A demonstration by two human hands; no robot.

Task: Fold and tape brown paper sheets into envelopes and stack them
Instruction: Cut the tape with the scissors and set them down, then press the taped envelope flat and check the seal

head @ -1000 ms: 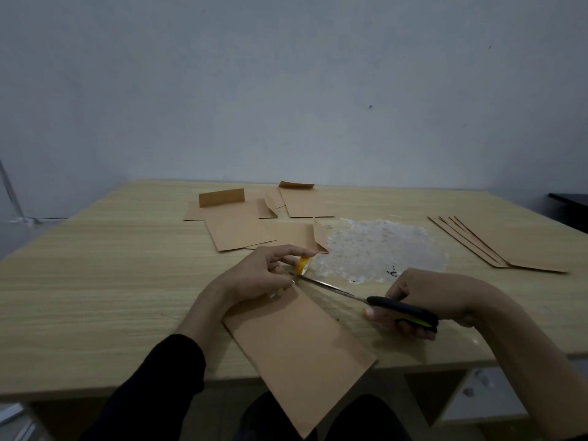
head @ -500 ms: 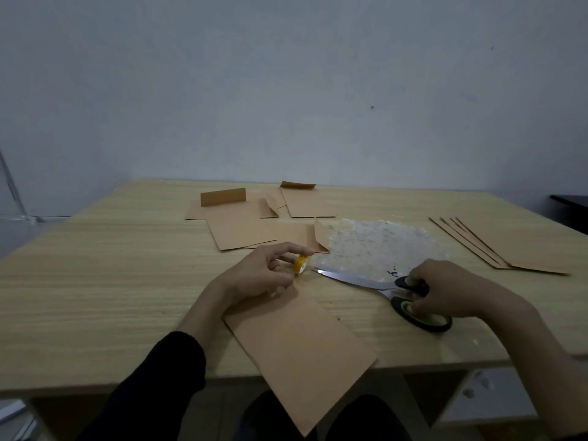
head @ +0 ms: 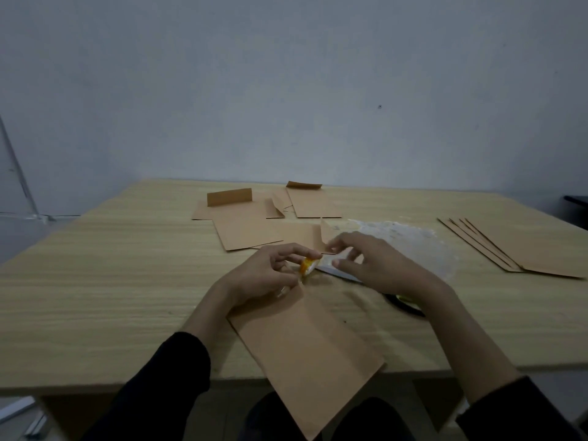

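A folded brown paper sheet lies slanted in front of me and overhangs the table's front edge. At the sheet's top corner, my left hand grips a small yellow tape roll. My right hand is just right of the roll, with thumb and forefinger pinching the pale tape end. Black-handled scissors lie flat on the table under my right wrist, their blade pointing at the roll.
Several folded brown envelopes lie scattered at the back middle, some with flaps standing up. A fanned pile of flat brown sheets sits at the right. A rough white patch marks the wooden table.
My right hand has let go of the scissors, which now lie on the table, and has moved left to the tape roll. My left hand has kept the roll in place.
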